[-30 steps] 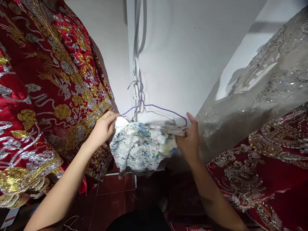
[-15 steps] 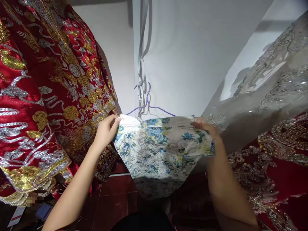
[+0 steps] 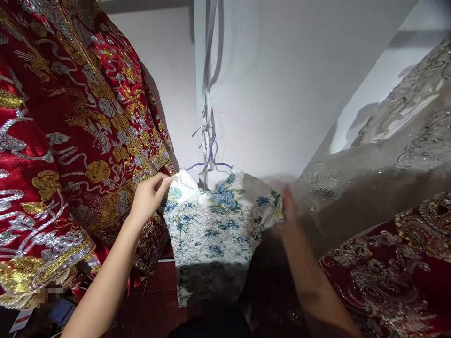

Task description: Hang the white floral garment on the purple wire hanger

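A white blouse [image 3: 214, 230] with a blue and yellow floral print hangs in front of me on a thin purple hanger [image 3: 210, 159]. The hanger's hook is up at a white strap or chain on the wall. My left hand [image 3: 151, 195] pinches the blouse at its left shoulder, thumb against fingers. Beside the right sleeve is my right hand [image 3: 288, 209], smeared by motion, so I cannot make out its fingers. Both shoulders of the blouse lie over the hanger's arms. Its lower part is in shadow.
On the left hangs a red garment [image 3: 81, 108] with gold and silver embroidery. A sheer beaded gown [image 3: 369, 169] and a dark red beaded garment [image 3: 380, 272] are at the right. A phone [image 3: 62, 311] lies low at the left. Red tiles [image 3: 158, 295] cover the floor.
The blouse's right shoulder has dropped onto the hanger and its sleeve hangs down. My right hand has come away from the shoulder, moving left and down. My left hand keeps its pinch.
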`<state>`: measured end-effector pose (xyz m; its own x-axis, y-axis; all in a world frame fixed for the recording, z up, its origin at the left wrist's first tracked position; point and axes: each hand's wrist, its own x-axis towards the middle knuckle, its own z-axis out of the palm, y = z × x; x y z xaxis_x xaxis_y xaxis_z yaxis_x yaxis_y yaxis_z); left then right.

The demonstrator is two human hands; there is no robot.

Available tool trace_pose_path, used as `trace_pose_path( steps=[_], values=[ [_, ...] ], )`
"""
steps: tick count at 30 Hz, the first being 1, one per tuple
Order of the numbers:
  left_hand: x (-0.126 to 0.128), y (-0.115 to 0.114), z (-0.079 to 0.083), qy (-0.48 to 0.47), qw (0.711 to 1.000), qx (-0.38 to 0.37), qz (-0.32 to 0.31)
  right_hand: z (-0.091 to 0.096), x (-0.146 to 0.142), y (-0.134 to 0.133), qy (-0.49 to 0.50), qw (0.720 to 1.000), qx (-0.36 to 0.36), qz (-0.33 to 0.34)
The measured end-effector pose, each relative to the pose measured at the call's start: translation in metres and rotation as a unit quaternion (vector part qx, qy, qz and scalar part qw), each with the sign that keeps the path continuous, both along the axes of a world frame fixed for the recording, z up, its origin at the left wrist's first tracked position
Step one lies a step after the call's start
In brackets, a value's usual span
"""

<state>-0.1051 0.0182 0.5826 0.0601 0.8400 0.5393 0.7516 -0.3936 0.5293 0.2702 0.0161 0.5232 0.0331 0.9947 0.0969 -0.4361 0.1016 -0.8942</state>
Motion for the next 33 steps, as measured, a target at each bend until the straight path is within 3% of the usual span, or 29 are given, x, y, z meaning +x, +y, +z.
trace_pose_path(
  steps=[2, 5, 7, 9, 11, 13, 16, 19, 21, 23, 25, 27, 30, 33],
  values=[
    [-0.002, 0.004, 0.004, -0.004, 1.000, 0.023, -0.006, 0.018, 0.011, -0.009, -0.116, 0.993, 0.012, -0.012],
    [0.015, 0.011, 0.018, -0.021, 0.993, 0.118, 0.001, 0.046, 0.021, -0.027, -0.272, 0.959, 0.057, -0.051],
    [0.035, 0.007, 0.030, -0.053, 0.979, 0.194, 0.018, 0.057, 0.023, -0.040, -0.247, 0.962, 0.048, -0.109],
    [0.054, -0.006, 0.039, -0.095, 0.972, 0.213, -0.006, 0.058, 0.021, -0.056, -0.187, 0.965, 0.023, -0.180],
    [0.071, -0.026, 0.043, -0.132, 0.979, 0.129, -0.089, 0.052, 0.015, -0.077, -0.174, 0.964, 0.022, -0.201],
    [0.083, -0.046, 0.041, -0.166, 0.967, -0.028, -0.193, 0.044, 0.002, -0.100, -0.232, 0.963, 0.045, -0.131],
    [0.089, -0.066, 0.029, -0.288, 0.881, -0.225, -0.301, 0.033, -0.028, -0.127, -0.355, 0.921, 0.140, 0.073],
    [0.079, -0.078, 0.014, -0.456, 0.766, -0.325, -0.316, 0.026, -0.053, -0.133, -0.393, 0.873, 0.204, 0.205],
    [0.063, -0.085, 0.009, -0.489, 0.711, -0.395, -0.314, 0.019, -0.059, -0.124, -0.405, 0.878, 0.182, 0.180],
    [0.043, -0.094, 0.008, -0.436, 0.688, -0.480, -0.325, 0.011, -0.059, -0.108, -0.417, 0.893, 0.150, 0.076],
    [0.025, -0.102, 0.012, -0.326, 0.709, -0.527, -0.336, 0.004, -0.057, -0.090, -0.429, 0.892, 0.139, -0.026],
    [0.011, -0.105, 0.016, -0.212, 0.774, -0.491, -0.340, -0.003, -0.057, -0.074, -0.448, 0.877, 0.159, -0.073],
    [-0.001, -0.098, 0.020, -0.098, 0.888, -0.339, -0.296, -0.009, -0.059, -0.058, -0.467, 0.869, 0.164, -0.021],
    [-0.008, -0.083, 0.021, -0.080, 0.966, -0.175, -0.170, -0.007, -0.057, -0.048, -0.418, 0.897, 0.134, 0.045]
  ],
)
